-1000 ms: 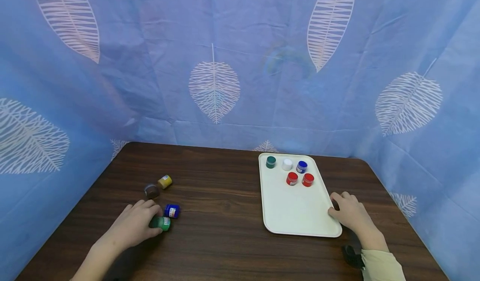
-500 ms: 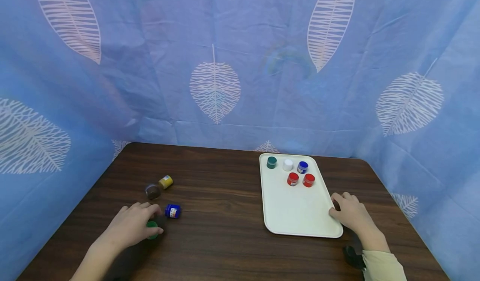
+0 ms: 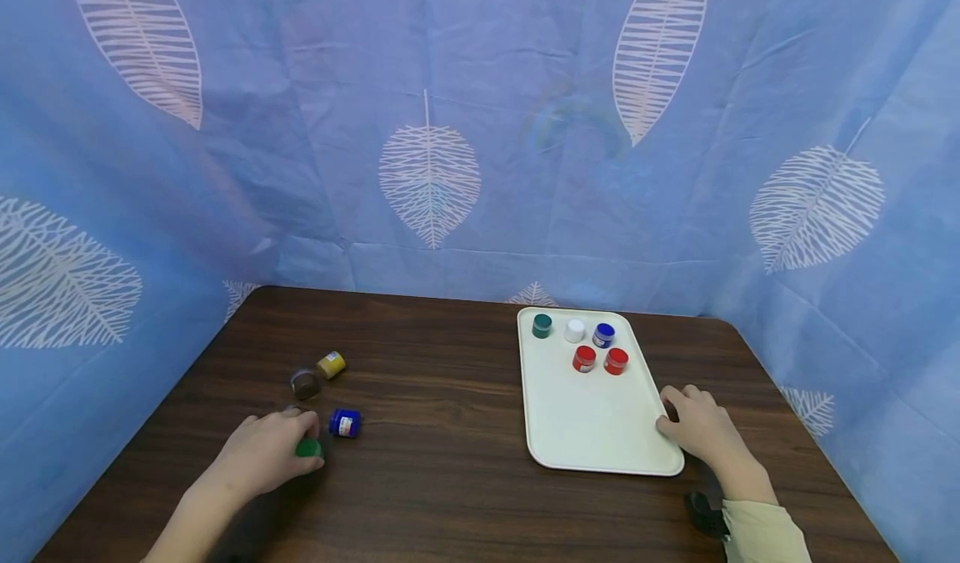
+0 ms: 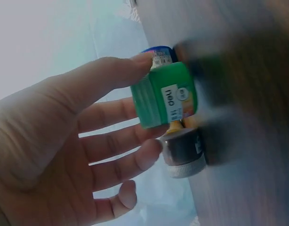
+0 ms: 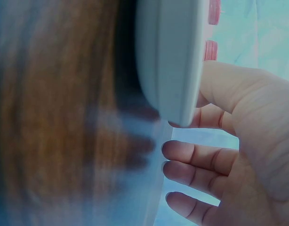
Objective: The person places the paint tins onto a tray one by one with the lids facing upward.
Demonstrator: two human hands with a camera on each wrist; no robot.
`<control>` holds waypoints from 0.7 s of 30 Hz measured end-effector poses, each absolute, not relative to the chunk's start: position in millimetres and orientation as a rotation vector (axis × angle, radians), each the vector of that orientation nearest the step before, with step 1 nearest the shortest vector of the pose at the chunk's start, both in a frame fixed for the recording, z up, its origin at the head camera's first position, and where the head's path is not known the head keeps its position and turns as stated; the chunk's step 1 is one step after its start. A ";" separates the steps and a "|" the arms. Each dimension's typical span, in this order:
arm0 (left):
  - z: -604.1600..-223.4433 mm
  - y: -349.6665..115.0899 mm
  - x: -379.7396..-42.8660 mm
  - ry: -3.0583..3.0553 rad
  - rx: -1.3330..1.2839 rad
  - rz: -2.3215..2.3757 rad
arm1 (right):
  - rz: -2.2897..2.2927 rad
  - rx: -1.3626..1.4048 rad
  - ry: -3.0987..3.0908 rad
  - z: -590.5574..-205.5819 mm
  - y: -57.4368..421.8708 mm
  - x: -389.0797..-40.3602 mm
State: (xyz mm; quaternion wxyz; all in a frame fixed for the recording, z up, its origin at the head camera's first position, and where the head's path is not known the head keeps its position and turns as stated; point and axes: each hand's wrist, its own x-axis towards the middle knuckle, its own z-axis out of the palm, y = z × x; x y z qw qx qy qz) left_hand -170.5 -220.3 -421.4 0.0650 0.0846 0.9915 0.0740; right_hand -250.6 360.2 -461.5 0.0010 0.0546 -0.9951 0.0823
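Note:
My left hand (image 3: 262, 454) pinches a small green paint jar (image 4: 168, 96) between thumb and fingers, just above or at the tabletop. In the head view only part of the green jar (image 3: 308, 447) shows past the hand. A blue paint jar (image 3: 345, 423) lies on its side to the right of that hand. Beyond the fingers are a dark brown jar (image 3: 305, 384) and a yellow jar (image 3: 331, 365). My right hand (image 3: 703, 425) grips the right rim of a white tray (image 3: 592, 429), its thumb on the upper side and the index finger at the outer edge.
On the tray's far half stand a dark green jar (image 3: 542, 325), a white jar (image 3: 574, 330), a blue jar (image 3: 603, 335) and two red ones, the nearer being a red jar (image 3: 616, 361). A patterned blue cloth (image 3: 480, 171) hangs behind the dark wooden table (image 3: 442, 496).
The green jar, earlier lying with its label showing near the blue jar, has been drawn left and turned in my left hand's fingers. My right hand and the tray stay in place.

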 end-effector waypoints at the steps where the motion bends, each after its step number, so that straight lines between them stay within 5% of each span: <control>1: -421.3 -219.3 -170.0 3.017 0.276 0.222 | 0.258 0.171 -3.127 -461.1 360.0 -250.6; 21: -418.7 -183.1 -188.2 3.408 0.826 -0.082 | 0.264 0.181 -3.119 -459.0 358.7 -248.4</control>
